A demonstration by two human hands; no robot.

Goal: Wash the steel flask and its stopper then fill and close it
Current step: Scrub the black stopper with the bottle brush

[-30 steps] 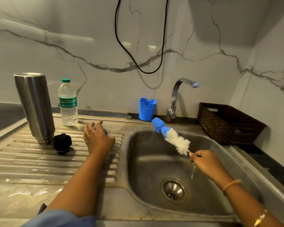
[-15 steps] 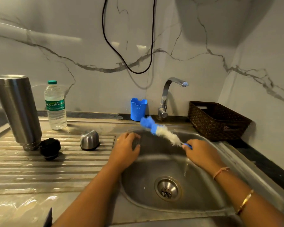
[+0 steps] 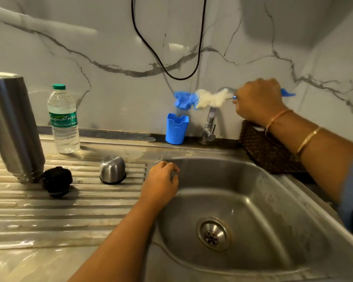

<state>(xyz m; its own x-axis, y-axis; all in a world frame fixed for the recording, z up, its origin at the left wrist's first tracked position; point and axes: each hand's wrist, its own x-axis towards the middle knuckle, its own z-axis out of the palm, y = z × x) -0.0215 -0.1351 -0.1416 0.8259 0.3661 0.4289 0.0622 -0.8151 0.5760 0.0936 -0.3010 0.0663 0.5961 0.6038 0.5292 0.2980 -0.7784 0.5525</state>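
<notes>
- The steel flask (image 3: 14,127) stood mouth-down on the ribbed bench (image 3: 69,216) at my far left, tall, brushed and without its stopper.
- Its black stopper (image 3: 57,181) lay on the ribs just beside the flask's neck, to its right; I couldn't tell whether they touched.
- The small steel cap (image 3: 112,169) sat dome-up further right, apart from the stopper.

"Signature" on water bottle (image 3: 64,121) label
</notes>
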